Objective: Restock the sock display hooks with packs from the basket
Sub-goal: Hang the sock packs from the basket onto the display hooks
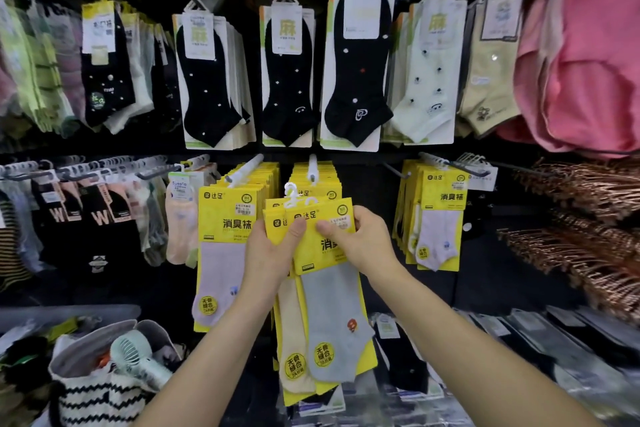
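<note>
Sock racks fill the dark wall ahead of me, yellow packs crowding the lower white hook (312, 168). Below that hook, my left hand (273, 253) and right hand (360, 243) pinch a fanned stack of yellow sock packs (325, 253), thumbs pressed on the front card. At lower left I see the striped basket (93, 395).

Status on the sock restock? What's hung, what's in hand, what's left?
Done: the yellow packs on the left hook and the right hook already hang in full rows. In hand: both the left hand and right hand grip a fanned bunch of yellow packs below the middle hook, not yet threaded on. Left: hang this bunch; the basket's contents show no clear packs.
</note>
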A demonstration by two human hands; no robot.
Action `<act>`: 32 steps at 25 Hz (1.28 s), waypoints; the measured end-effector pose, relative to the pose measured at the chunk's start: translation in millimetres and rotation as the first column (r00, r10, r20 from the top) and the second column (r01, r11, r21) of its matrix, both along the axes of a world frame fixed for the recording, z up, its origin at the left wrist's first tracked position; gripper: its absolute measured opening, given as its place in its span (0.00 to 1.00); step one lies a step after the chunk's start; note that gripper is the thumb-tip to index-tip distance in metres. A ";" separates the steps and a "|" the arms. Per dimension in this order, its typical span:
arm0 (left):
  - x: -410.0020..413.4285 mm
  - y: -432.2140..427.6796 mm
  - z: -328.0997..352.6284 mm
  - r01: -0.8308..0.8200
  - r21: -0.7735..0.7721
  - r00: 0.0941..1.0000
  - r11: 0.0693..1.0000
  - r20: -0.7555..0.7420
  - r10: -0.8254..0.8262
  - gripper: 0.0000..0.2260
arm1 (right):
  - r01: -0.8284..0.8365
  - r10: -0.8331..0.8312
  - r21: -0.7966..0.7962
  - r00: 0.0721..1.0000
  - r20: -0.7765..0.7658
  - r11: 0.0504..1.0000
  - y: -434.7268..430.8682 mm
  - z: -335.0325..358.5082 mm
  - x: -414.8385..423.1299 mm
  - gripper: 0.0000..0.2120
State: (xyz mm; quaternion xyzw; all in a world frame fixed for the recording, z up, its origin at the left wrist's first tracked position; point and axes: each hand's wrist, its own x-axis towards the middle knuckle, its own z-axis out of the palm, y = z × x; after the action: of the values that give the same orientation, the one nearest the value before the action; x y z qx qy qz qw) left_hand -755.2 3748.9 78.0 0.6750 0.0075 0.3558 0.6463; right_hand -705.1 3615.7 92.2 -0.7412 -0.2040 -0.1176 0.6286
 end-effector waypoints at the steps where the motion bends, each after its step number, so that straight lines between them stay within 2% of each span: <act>1: 1.0 1.8 -0.2 0.011 0.000 1.000 1.000 -0.007 -0.011 0.05 | 0.002 -0.001 0.019 1.000 -0.017 1.000 -2.8 -0.2 1.8 0.09; 5: 4.8 11.1 -2.2 -0.004 -0.005 1.000 1.000 -0.024 0.004 0.07 | -0.009 0.015 0.090 0.998 -0.067 0.996 -6.6 -3.8 8.5 0.02; 7: 4.0 18.0 -1.3 -0.053 -0.008 0.999 0.999 -0.009 0.053 0.09 | 0.050 -0.038 0.136 0.995 -0.089 0.989 -9.3 -5.2 16.2 0.01; 9: 2.3 30.7 0.6 -0.110 -0.005 0.994 0.994 0.025 0.111 0.07 | 0.126 -0.107 0.147 0.986 -0.130 0.981 -12.1 -7.3 27.7 0.04; 11: -1.1 44.4 2.9 -0.144 0.011 0.989 0.990 0.034 0.143 0.06 | 0.160 -0.143 0.113 0.979 -0.147 0.981 -9.8 -8.2 37.6 0.06; 15: -5.7 63.1 3.5 -0.160 0.032 0.987 0.987 0.021 0.159 0.13 | 0.180 -0.170 0.078 0.979 -0.116 0.981 11.3 2.5 52.2 0.04; 19: -8.4 72.8 2.6 -0.154 0.065 0.988 0.986 0.026 0.153 0.10 | 0.196 -0.194 0.012 0.978 -0.073 0.981 30.7 8.8 63.4 0.06; 24: -2.1 66.5 3.9 -0.152 0.057 0.988 0.987 0.003 0.153 0.12 | 0.226 -0.227 -0.081 0.974 -0.006 0.971 37.9 3.7 66.9 0.12; 27: 1.3 54.8 4.8 -0.137 0.037 0.990 0.990 -0.006 0.138 0.03 | 0.219 -0.218 -0.118 0.976 0.023 0.968 35.1 1.0 65.8 0.12; 30: 3.3 47.2 6.1 -0.119 0.020 0.993 0.993 0.003 0.119 0.03 | 0.229 -0.232 -0.155 0.973 -0.001 0.961 31.9 2.0 61.8 0.12; 32: 3.7 43.9 7.3 -0.100 0.007 0.995 0.995 -0.007 0.100 0.05 | 0.302 -0.299 -0.161 0.953 0.041 0.940 28.1 -0.8 55.4 0.16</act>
State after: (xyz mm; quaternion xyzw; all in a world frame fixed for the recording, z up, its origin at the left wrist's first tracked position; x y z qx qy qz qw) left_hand -751.5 3792.9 85.3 0.6771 0.0427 0.3853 0.6254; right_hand -649.7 3643.8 91.3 -0.8122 -0.1025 -0.2010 0.5379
